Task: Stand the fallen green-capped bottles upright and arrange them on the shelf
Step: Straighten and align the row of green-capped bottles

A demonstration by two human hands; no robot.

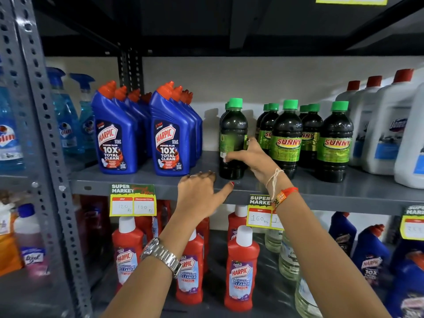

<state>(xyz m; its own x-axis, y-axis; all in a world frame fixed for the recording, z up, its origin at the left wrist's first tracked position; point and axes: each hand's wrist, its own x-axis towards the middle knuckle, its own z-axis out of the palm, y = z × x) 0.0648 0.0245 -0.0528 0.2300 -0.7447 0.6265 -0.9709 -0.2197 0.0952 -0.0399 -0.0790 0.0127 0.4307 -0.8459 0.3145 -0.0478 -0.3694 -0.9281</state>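
Several dark bottles with green caps and green SUNNY labels stand upright on the grey shelf. The leftmost front bottle stands apart from the others, its label turned sideways; another green cap shows just behind it. My right hand wraps around its lower body from the right. To its right stand two front bottles with more rows behind them. My left hand rests on the shelf's front edge, fingers spread, holding nothing. No bottle lies on its side in view.
Blue Harpic bottles with red caps stand left of the green-capped ones, white jugs to the right. Blue spray bottles sit beyond the slotted upright post. Price tags hang off the shelf edge. Red Harpic bottles fill the shelf below.
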